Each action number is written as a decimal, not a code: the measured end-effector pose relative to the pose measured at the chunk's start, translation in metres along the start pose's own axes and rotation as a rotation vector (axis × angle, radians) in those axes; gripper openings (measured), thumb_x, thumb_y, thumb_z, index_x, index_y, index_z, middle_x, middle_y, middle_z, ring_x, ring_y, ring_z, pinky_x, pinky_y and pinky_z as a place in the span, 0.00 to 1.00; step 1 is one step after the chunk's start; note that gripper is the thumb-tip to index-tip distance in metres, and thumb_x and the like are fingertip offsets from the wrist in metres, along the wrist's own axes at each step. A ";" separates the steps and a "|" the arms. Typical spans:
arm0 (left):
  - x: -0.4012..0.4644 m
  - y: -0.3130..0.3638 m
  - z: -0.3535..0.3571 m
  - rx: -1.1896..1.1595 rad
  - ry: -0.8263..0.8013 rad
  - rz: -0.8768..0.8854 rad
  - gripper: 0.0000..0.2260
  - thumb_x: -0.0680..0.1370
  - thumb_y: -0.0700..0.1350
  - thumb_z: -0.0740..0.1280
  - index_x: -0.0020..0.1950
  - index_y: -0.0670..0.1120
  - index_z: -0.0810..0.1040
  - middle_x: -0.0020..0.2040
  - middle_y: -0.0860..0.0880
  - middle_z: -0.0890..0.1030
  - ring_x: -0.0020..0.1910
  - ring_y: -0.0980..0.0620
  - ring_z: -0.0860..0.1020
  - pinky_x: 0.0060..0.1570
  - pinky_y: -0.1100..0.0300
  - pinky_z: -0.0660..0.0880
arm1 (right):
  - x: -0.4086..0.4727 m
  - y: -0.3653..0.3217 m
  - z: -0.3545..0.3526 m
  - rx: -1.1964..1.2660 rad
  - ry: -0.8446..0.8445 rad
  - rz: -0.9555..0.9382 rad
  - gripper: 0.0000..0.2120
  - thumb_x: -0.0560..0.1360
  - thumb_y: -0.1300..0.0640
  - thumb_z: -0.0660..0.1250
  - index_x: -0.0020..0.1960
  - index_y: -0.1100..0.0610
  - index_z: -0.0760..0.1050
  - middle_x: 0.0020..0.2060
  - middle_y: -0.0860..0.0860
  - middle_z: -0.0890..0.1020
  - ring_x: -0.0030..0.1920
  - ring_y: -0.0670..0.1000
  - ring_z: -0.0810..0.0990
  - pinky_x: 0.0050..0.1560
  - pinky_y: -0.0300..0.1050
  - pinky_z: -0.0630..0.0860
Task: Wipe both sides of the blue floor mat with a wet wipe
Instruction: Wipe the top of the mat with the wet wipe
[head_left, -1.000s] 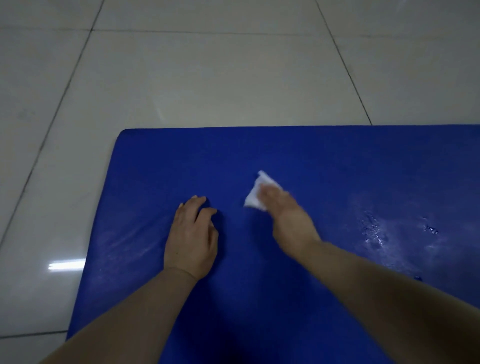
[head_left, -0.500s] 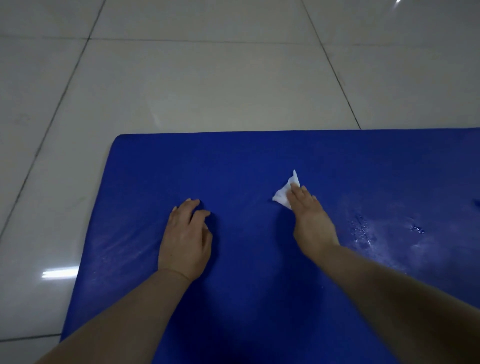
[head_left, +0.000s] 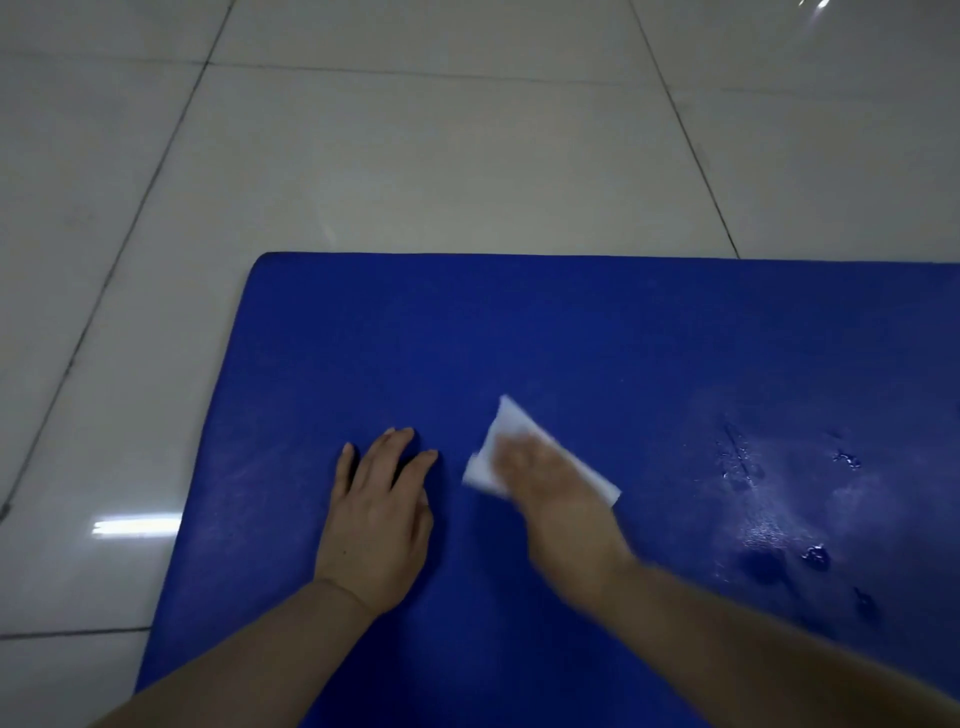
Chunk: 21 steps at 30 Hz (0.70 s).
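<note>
Fingers (head_left: 511, 454) press crumpled white wipe (head_left: 506, 431) onto glossy blue mat (head_left: 571, 332).

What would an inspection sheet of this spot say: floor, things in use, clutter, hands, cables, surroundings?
Surface: blue floor mat lies flat on the white tiled floor; wet patches and droplets on its right part.
Job's things: white wet wipe on the mat, under the right hand.
Clutter: nothing seen.
Hands: left hand rests flat on the mat, fingers spread; right hand presses the wipe, blurred by motion.
Cables: nothing seen.
Surroundings: glossy tiles with grout lines and light reflections.
</note>
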<state>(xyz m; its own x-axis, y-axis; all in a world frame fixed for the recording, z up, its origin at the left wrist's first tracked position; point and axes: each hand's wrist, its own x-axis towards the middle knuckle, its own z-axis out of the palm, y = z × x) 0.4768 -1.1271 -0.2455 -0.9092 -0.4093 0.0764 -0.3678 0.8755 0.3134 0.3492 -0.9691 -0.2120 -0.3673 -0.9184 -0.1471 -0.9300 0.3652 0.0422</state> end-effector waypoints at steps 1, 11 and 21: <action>0.000 -0.001 0.000 -0.011 0.008 0.000 0.20 0.76 0.45 0.52 0.63 0.43 0.76 0.68 0.43 0.71 0.69 0.46 0.68 0.70 0.40 0.58 | -0.010 -0.016 0.005 0.022 -0.055 -0.087 0.46 0.71 0.62 0.68 0.74 0.69 0.37 0.76 0.59 0.54 0.76 0.58 0.49 0.76 0.50 0.43; 0.000 -0.002 -0.001 -0.034 0.015 -0.003 0.20 0.76 0.45 0.51 0.61 0.43 0.77 0.67 0.43 0.72 0.69 0.46 0.67 0.69 0.38 0.60 | 0.025 -0.001 0.007 0.175 0.042 0.277 0.33 0.76 0.64 0.61 0.77 0.62 0.50 0.75 0.58 0.59 0.74 0.56 0.58 0.74 0.46 0.49; 0.001 0.000 -0.003 -0.048 0.034 0.004 0.20 0.75 0.43 0.51 0.60 0.42 0.77 0.66 0.42 0.73 0.67 0.45 0.68 0.68 0.38 0.59 | 0.018 0.078 0.063 -0.377 0.205 0.365 0.46 0.66 0.49 0.49 0.69 0.61 0.21 0.76 0.46 0.56 0.72 0.54 0.26 0.68 0.39 0.27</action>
<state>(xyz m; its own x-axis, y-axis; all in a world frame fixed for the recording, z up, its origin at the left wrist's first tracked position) 0.4771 -1.1285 -0.2424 -0.9032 -0.4151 0.1095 -0.3538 0.8641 0.3579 0.2704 -0.9479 -0.2733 -0.6267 -0.7672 0.1365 -0.6691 0.6196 0.4104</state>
